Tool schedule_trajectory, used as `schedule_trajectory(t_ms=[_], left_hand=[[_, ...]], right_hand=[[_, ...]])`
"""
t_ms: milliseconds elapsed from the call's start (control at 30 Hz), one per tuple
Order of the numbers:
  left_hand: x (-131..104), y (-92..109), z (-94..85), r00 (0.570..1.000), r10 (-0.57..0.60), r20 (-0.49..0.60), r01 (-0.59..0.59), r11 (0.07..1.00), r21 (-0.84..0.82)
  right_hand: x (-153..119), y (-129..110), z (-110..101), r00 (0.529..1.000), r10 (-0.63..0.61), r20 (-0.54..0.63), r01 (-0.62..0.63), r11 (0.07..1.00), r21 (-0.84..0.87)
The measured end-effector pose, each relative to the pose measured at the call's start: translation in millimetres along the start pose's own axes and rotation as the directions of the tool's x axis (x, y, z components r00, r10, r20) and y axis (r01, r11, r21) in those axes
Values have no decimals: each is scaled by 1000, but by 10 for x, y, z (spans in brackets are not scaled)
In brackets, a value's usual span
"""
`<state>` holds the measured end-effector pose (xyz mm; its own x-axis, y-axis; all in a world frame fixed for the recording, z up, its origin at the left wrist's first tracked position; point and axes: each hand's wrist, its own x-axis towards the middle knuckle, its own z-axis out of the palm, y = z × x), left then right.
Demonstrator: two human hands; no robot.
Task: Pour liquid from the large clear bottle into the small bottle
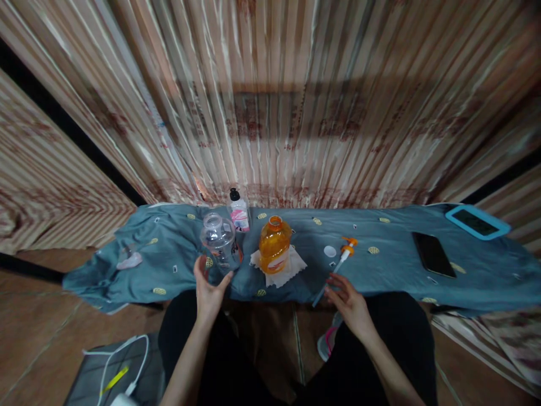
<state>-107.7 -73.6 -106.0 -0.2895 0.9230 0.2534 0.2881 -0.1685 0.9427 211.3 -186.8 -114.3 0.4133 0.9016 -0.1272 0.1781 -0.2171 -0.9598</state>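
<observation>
A clear, wide plastic bottle [220,239] with an uncapped neck stands at left centre. My left hand [210,296] is at its near base, thumb and fingers spread apart; whether they touch it is hard to tell. Right of it, an amber bottle [274,248], also without a cap, stands on a white cloth or tissue [298,264]. An orange pump head [348,247] with a long pale tube [337,267] lies on the table. Over the tube's lower part my right hand [349,301] hovers or rests, its fingers loosely bent and apart.
A blue patterned cloth [397,248] covers the narrow table. Behind stands a pink-labelled bottle with a black pump [239,213]. A white disc [330,251], a black phone [434,255] and a blue-framed tablet [477,221] lie rightward. A small pale item [129,260] lies left.
</observation>
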Motion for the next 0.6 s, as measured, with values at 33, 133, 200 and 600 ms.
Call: schedule_trajectory(t_ms=[33, 133, 200, 600], left_hand=[[-119, 9, -54, 1000, -5, 3, 5, 1000, -10], [-409, 104, -131, 988, -56, 143, 64, 997, -51], [-489, 209, -69, 959, -46, 281, 62, 997, -50], [-145, 459, 753, 897, 142, 419, -69, 980, -185]], right_hand=[[100, -4, -42, 999, -33, -26, 31, 997, -77], [388, -24, -141, 986, -142, -90, 110, 948, -300], [557, -34, -170, 970, -216, -111, 151, 896, -418], [900, 49, -149, 902, -429, -53, 273, 661, -699]])
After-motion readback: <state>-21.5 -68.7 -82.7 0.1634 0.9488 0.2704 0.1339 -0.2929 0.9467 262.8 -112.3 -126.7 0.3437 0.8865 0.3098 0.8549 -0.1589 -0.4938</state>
